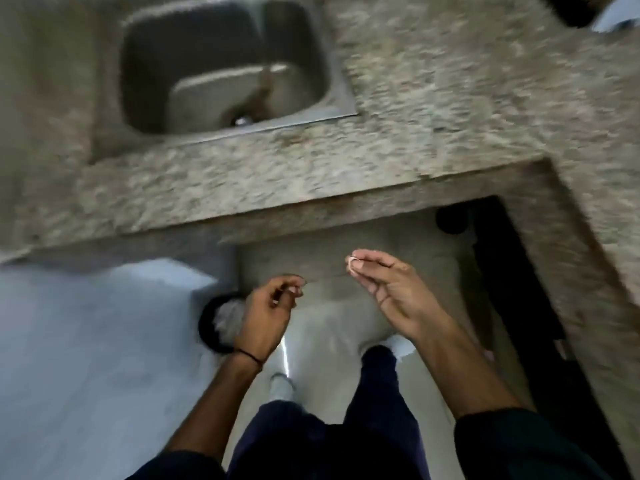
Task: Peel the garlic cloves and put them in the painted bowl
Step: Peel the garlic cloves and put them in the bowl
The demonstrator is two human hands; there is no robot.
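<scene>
Dark-sleeved right hand point(391, 292) pinches a small pale garlic piece point(352, 265); left hand point(273, 304) curled, hold unclear. Likely discarding peel: next, reach the round black bin point(205, 323).

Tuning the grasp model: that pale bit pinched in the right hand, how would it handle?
Probably very light: the right hand holds the pale bit with fingertips alone. It looks thin and curled, so likely floppy and easily crushed, though blur hides whether it is peel or clove. It might drift rather than drop if released.
</scene>
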